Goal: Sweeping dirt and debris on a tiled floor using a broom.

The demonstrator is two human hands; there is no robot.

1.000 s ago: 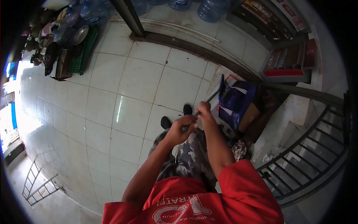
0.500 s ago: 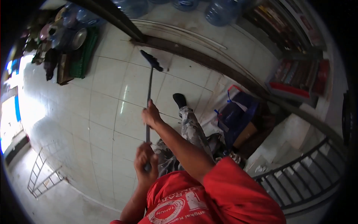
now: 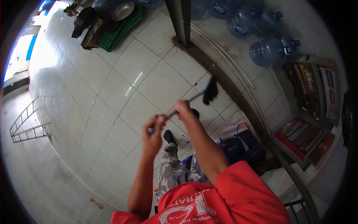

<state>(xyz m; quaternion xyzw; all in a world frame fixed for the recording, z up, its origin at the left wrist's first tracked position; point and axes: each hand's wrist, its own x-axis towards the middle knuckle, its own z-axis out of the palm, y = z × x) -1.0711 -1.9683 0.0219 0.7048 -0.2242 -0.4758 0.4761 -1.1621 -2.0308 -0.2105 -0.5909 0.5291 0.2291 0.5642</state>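
A: Which step is in hand?

B: A sweeping stroke is judged to be under way. A long thin dark-handled broom is held slantwise across the middle of the frame. The left hand is closed round the lower end of the handle, and the right hand is closed round it higher up; the two hands are set a little apart along the shaft. The dark bristle head is seen right of centre, above the pale glossy tiled floor, close to the dark metal door track. Whether the bristles touch the tiles cannot be told.

A: What is called for by the next move?

B: Probably the head is to be brought down flat onto the tiles and drawn along the track, with both grips kept firm so the shaft is not twisted.

A: And the counts?

B: One broom is counted, and two hands on it. At least four large blue plastic water jugs are seen at the upper right. One green plastic crate and one round metal bowl are seen at the top. One blue bag with a red handle is seen at lower right, just beside the legs in grey camouflage trousers.
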